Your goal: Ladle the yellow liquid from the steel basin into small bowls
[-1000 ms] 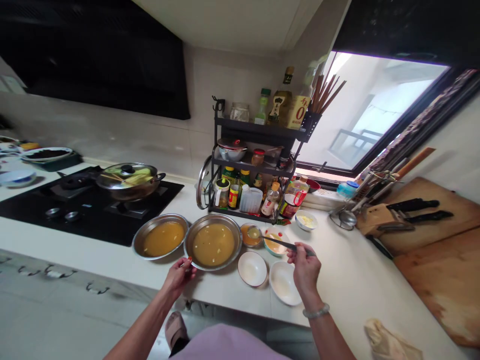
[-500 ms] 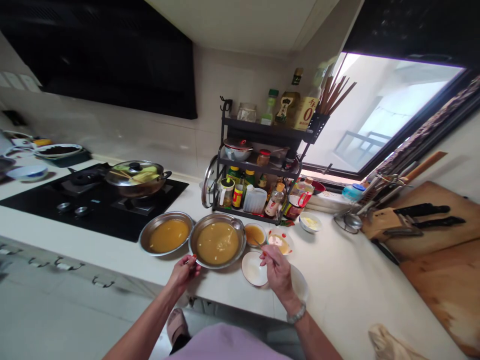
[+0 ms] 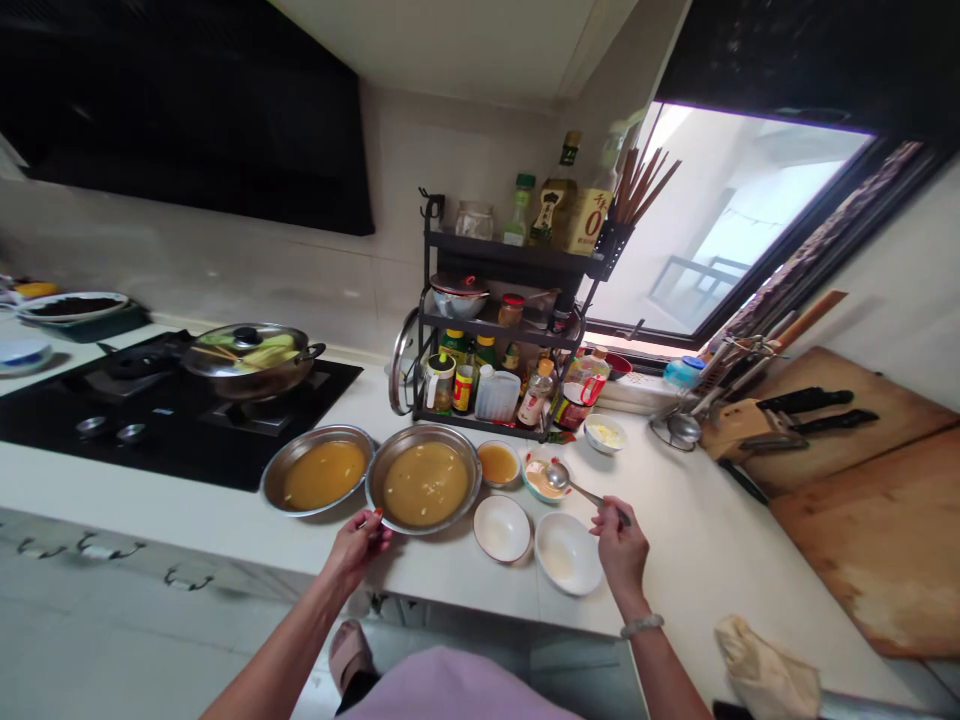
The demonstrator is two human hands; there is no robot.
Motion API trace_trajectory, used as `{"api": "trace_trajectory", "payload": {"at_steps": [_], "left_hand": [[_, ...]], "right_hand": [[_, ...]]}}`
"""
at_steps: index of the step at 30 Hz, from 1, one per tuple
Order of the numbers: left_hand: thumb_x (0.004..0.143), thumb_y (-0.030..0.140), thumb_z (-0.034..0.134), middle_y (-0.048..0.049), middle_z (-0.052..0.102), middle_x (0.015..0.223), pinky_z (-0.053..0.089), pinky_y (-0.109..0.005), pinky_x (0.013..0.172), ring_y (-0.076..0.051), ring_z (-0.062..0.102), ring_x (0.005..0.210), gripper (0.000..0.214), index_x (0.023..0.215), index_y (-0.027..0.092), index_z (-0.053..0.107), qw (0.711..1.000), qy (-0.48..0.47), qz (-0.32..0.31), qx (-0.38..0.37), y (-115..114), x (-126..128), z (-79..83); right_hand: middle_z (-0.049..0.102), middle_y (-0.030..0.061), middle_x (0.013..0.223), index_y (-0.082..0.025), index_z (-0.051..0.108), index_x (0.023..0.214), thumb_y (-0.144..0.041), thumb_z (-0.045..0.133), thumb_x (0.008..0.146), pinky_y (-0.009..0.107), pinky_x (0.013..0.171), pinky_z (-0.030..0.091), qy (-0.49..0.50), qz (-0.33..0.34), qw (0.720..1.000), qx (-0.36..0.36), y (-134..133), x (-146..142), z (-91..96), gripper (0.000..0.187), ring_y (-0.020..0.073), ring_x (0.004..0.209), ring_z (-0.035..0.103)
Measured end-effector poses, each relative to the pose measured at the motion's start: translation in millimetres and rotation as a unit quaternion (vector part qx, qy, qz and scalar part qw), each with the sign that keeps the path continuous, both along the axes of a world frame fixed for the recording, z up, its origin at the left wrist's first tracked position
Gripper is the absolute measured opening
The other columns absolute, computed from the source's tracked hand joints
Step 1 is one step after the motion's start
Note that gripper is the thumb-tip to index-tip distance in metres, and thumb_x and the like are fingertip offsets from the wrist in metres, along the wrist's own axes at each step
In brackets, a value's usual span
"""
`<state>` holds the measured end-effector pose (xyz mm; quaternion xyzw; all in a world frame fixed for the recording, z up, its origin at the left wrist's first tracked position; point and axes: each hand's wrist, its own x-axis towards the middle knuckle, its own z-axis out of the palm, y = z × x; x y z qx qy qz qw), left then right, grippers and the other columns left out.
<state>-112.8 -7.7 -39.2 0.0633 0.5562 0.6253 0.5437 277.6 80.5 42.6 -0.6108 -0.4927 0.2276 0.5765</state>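
Note:
My left hand pinches the near left rim of a metal bowl of cloudy brown liquid with pale bits. My right hand is closed around the handle of a metal spoon, its bowl end over a small patterned bowl of light orange liquid; I cannot tell whether it touches the liquid. Between the metal bowl and that patterned bowl sits a small bowl of orange-brown liquid. Nearer to me are a brown-rimmed white bowl and a larger white bowl.
Left of the held bowl stands another metal bowl of orange liquid. A lidded pan rests on the black stove. Behind are a seasoning rack and a small bowl of chopped pale bits. Knives in a block stand at right.
My right hand has moved right, from over the small bowls, and the spoon's end now shows over the patterned bowl. My left hand stays at the metal bowl's rim. The view has shifted slightly.

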Motion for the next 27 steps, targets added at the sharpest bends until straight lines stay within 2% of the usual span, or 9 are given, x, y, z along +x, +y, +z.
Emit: {"api": "trace_trajectory", "payload": {"at_steps": [5,10,18,27], "left_hand": [[0.071,0.015,0.072,-0.0005,0.06,0.05,0.047,-0.02,0.045,-0.012,0.058,0.045,0.021,0.067,0.016,0.051,1.0,0.004,0.005,0.001,0,0,1.4],[0.072,0.014,0.072,0.0009,0.058,0.05,0.046,-0.02,0.044,-0.012,0.058,0.044,0.021,0.066,0.017,0.051,1.0,0.003,0.01,-0.007,1,1,1.3],[0.073,0.012,0.07,0.0008,0.058,0.051,0.046,-0.02,0.044,-0.012,0.058,0.044,0.02,0.067,0.017,0.051,1.0,0.002,0.015,-0.004,1,1,1.9],[0.069,0.017,0.075,0.001,0.058,0.05,0.046,-0.02,0.044,-0.012,0.058,0.045,0.025,0.065,0.017,0.05,1.0,-0.002,0.009,0.001,0,1,1.6]], "right_hand": [[0.063,-0.0023,0.054,-0.015,0.061,0.091,-0.053,0.06,0.075,0.026,0.046,0.051,0.08,-0.018,0.997,-0.01,1,1,-14.6,0.041,0.0139,0.042,0.059],[0.062,-0.0024,0.049,-0.015,0.059,0.085,-0.049,0.066,0.07,0.024,0.041,0.051,0.186,-0.061,0.981,-0.007,7,5,-14.6,0.038,0.0151,0.042,0.06],[0.062,-0.0028,0.05,-0.014,0.059,0.085,-0.047,0.067,0.071,0.024,0.039,0.051,0.182,-0.064,0.981,0.012,7,8,-7.5,0.036,0.0143,0.042,0.06],[0.063,-0.0016,0.05,-0.014,0.059,0.084,-0.043,0.066,0.073,0.023,0.039,0.049,0.192,-0.058,0.98,0.012,8,5,3.2,0.031,0.0142,0.043,0.06]]}}
